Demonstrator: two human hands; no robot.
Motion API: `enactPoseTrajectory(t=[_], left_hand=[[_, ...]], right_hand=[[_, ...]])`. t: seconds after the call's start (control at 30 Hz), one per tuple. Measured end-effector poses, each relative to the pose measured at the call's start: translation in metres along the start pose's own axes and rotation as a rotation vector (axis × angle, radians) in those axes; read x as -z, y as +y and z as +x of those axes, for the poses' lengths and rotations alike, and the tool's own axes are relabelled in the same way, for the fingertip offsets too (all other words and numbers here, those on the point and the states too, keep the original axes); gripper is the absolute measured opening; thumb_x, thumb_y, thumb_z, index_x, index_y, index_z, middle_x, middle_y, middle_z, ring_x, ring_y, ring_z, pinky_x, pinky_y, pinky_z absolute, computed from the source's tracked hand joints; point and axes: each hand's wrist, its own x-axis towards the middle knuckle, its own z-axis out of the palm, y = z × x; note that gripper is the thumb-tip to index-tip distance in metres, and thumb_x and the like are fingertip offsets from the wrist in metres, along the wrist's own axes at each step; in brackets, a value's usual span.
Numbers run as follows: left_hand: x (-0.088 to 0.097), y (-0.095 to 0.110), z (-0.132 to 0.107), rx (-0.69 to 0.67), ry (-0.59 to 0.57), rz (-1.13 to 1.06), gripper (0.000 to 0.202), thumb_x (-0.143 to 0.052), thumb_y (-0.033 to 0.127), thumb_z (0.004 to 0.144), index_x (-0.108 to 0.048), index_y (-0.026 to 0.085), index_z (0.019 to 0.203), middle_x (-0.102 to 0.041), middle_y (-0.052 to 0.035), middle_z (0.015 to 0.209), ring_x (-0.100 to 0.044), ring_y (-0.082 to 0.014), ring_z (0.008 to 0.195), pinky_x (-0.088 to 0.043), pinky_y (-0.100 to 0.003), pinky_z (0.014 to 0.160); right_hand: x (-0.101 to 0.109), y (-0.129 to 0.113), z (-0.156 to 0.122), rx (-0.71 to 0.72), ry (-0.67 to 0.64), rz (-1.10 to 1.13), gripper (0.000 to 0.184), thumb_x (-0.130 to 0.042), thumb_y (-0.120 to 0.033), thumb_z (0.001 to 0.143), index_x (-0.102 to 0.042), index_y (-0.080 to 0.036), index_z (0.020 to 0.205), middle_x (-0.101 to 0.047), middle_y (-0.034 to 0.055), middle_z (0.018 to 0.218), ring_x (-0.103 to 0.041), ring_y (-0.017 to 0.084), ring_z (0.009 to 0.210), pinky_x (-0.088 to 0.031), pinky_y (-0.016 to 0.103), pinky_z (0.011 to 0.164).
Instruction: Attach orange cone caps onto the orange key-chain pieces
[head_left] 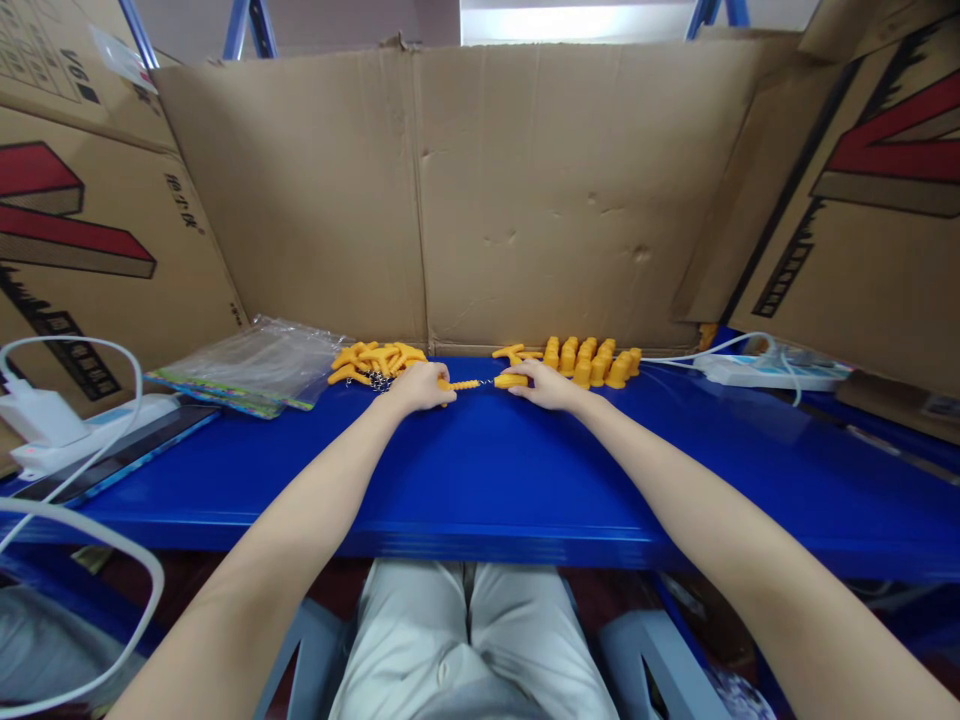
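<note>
Both my arms reach far forward over the blue table (480,470). My left hand (420,387) is closed around the end of a thin ribbed orange rod (469,384). My right hand (544,385) pinches a small orange cap (511,380) at the rod's other end. The two pieces lie in line, low over the table, and look joined by a short metal link. Just behind my left hand sits a heap of orange T-shaped pieces with small chains (377,360). Behind my right hand stand several upright orange caps (592,360).
Cardboard walls (555,190) close in the back and both sides. Clear plastic bags (255,365) lie at the left, beside a tablet (112,455) and a white charger with cable (41,415). A white power strip (750,370) lies at the right.
</note>
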Motion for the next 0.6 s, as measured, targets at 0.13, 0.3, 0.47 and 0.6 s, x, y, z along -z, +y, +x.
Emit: enactPoseTrajectory(t=[0.13,0.3,0.47,0.6], left_hand=[[-0.002,0.004,-0.002,-0.042,0.013,-0.017,0.027,-0.061,0.033,0.067,-0.064,0.021,0.091,-0.067,-0.0031,0.076,-0.062,-0.0204,0.078,-0.042,-0.026,0.066],[-0.004,0.007,-0.004,-0.093,0.061,0.002,0.033,-0.056,0.030,0.075,-0.058,0.020,0.107,-0.067,-0.0049,0.087,-0.062,-0.0205,0.081,-0.043,-0.028,0.069],[-0.009,0.006,-0.004,-0.118,0.049,-0.013,0.031,-0.047,0.031,0.084,-0.055,0.021,0.113,-0.067,-0.0077,0.099,-0.062,-0.0217,0.090,-0.044,-0.030,0.075],[-0.010,0.008,-0.005,-0.132,-0.004,-0.009,0.032,-0.049,0.034,0.083,-0.056,0.021,0.113,-0.068,-0.0060,0.091,-0.063,-0.0218,0.086,-0.044,-0.029,0.075]], right_hand=[[0.000,-0.009,0.001,0.038,0.011,0.019,0.039,-0.062,-0.022,0.081,-0.062,-0.020,0.120,-0.062,0.0094,0.109,-0.059,0.021,0.101,-0.043,0.041,0.097],[-0.001,-0.019,0.002,0.038,0.091,0.056,0.035,-0.062,-0.022,0.081,-0.063,-0.020,0.116,-0.063,0.0086,0.112,-0.059,0.021,0.104,-0.043,0.040,0.096],[-0.001,-0.019,0.001,0.052,0.096,0.063,0.032,-0.062,-0.022,0.081,-0.065,-0.021,0.113,-0.065,0.0080,0.110,-0.061,0.021,0.100,-0.045,0.040,0.093],[-0.001,-0.019,0.000,0.049,0.065,0.026,0.032,-0.062,-0.021,0.081,-0.065,-0.021,0.113,-0.065,0.0082,0.110,-0.061,0.021,0.102,-0.044,0.041,0.095]])
